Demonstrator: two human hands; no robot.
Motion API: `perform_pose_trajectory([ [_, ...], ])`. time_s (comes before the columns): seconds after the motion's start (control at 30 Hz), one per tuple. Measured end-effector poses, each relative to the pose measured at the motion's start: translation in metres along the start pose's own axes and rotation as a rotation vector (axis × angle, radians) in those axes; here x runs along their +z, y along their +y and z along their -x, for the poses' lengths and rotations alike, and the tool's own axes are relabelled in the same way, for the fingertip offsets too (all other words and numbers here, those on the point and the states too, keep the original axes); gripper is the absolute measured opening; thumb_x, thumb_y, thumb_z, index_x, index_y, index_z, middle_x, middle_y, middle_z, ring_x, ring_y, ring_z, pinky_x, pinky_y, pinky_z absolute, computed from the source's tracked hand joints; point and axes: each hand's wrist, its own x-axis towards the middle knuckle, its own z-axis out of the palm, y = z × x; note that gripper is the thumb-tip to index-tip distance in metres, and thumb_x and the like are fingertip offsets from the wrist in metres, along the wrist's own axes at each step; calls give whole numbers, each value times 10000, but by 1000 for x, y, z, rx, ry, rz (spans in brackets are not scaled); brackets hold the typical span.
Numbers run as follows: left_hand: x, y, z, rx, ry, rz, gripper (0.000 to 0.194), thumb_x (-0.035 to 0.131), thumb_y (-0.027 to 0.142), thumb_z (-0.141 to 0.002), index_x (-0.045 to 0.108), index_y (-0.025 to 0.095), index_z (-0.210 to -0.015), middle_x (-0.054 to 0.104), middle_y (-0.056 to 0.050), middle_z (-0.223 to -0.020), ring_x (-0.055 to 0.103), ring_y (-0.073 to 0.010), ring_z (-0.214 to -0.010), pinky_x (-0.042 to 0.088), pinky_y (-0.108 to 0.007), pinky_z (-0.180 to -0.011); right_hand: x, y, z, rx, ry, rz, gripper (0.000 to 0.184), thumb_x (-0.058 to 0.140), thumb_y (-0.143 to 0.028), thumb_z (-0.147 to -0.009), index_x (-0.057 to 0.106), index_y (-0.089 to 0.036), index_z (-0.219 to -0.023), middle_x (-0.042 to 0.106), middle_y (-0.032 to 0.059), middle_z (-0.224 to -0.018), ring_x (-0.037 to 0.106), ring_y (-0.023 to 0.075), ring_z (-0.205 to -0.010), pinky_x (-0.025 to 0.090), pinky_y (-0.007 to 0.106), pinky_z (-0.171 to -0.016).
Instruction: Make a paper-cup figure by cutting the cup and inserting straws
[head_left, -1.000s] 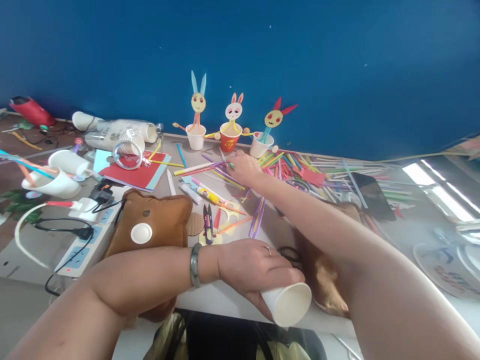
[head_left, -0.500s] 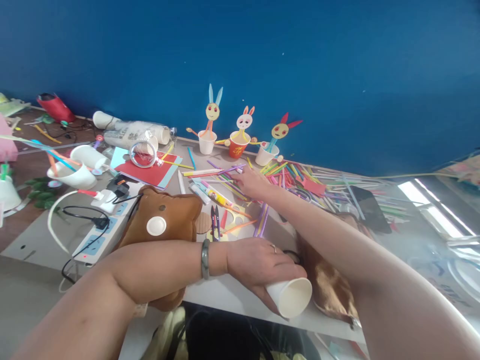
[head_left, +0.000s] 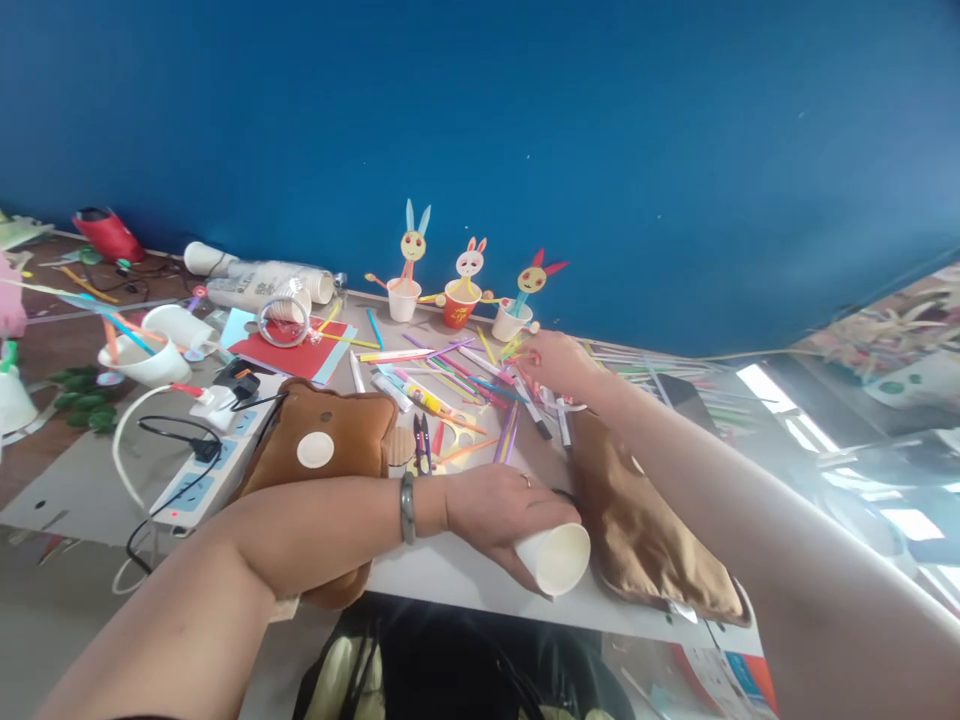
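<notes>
Near the table's front edge, my left hand [head_left: 499,515] is wrapped round a white paper cup [head_left: 559,562], tipped on its side with its mouth toward me. My right hand [head_left: 561,365] reaches across to the pile of coloured sticks near the wall. Its fingers are bent down among pink and green sticks [head_left: 510,350], and whether they grip any is unclear. Just below that hand lie markers [head_left: 534,412]. Between my arms are purple-handled snips [head_left: 423,445], a yellow glue tube [head_left: 426,398] and purple sticks [head_left: 507,432].
Three rabbit figures in cups [head_left: 458,305] stand by the blue wall. A brown cushion [head_left: 337,430] and power strip [head_left: 217,460] lie left, a brown pouch [head_left: 645,520] right. Red paper [head_left: 281,350], a tape roll [head_left: 283,322] and bagged cups [head_left: 247,280] are farther left.
My right hand has moved right, from the purple and white sticks to the denser pile. My left hand still holds the cup. The view has shifted slightly.
</notes>
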Motion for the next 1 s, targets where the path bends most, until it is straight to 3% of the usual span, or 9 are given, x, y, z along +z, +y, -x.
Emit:
perform_pose_trajectory([
  [0.1, 1, 0, 0, 0, 12, -2, 742, 665, 711, -771, 596, 118, -1211, 758, -142, -1092, 738, -262, -994, 566, -344, -803, 6, 22, 15, 86, -82, 1, 292, 567, -316, -883, 782, -220, -1057, 762, 78, -979, 688, 230, -896, 480, 289, -731],
  [0.27, -2, 1, 2, -3, 16, 13, 708, 667, 701, -774, 571, 148, -1206, 754, -120, -1052, 739, -254, -970, 566, -338, -810, 16, 46, 55, 103, -79, 11, 274, 591, -308, -878, 779, -217, -1056, 754, 90, -1094, 688, 253, -991, 505, 325, -826],
  [0.5, -2, 0, 7, -22, 49, 28, 663, 706, 646, -759, 550, 175, -1199, 750, -99, -1050, 736, -256, -961, 559, -337, -827, 18, 78, 116, 128, 157, -84, 326, 547, -384, -891, 766, -231, -1077, 747, 100, -1104, 678, 301, -1035, 514, 417, -889],
  [0.73, 2, -4, 14, 0, 63, 59, 665, 703, 615, -766, 545, 177, -1242, 728, -142, -1114, 719, -266, -1024, 554, -349, -914, 13, 110, 183, 388, 309, -173, 311, 570, -347, -859, 770, -207, -1052, 747, 106, -998, 681, 261, -886, 509, 377, -794],
  [0.87, -4, 0, 15, 42, 82, 22, 634, 667, 603, -807, 540, 175, -1256, 730, -134, -1121, 728, -256, -1003, 572, -344, -883, 26, 109, 225, 407, 325, -181, 273, 570, -338, -873, 769, -212, -1011, 753, 92, -947, 678, 250, -866, 502, 363, -780],
  [1.0, -11, 6, 13, 54, 123, -23, 569, 661, 547, -832, 536, 168, -1238, 742, -128, -1088, 737, -246, -989, 584, -339, -879, 44, 89, 257, 385, 267, -197, 255, 568, -347, -897, 760, -215, -1002, 749, 82, -918, 684, 248, -871, 514, 364, -797],
])
